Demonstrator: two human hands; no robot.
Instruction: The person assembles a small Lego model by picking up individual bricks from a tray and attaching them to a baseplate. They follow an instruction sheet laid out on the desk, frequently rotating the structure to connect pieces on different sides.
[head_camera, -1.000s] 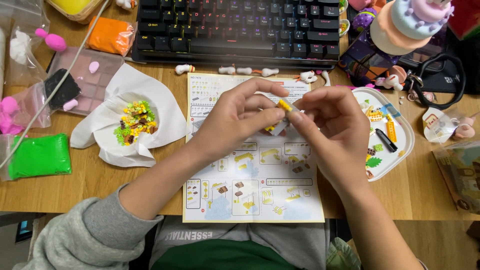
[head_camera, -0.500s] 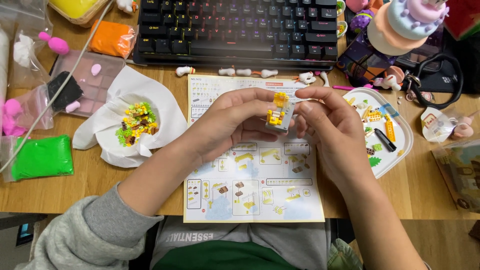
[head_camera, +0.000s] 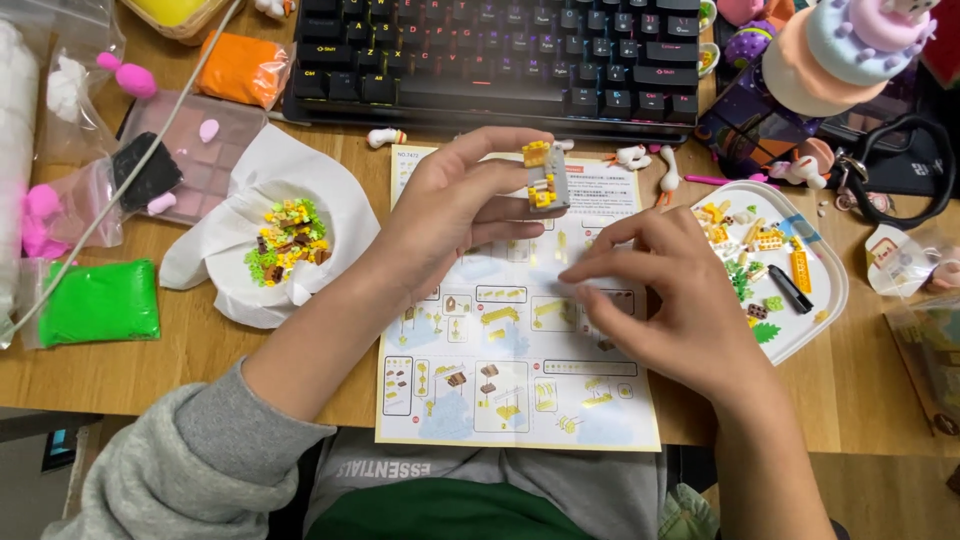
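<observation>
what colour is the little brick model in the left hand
Grey with yellow and orange bricks, seen in the head view: the small brick model in the left hand.

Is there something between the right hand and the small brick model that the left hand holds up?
Nothing visible. The left hand holds the small brick model above the instruction sheet; the right hand rests on that sheet just below, open air between.
</observation>
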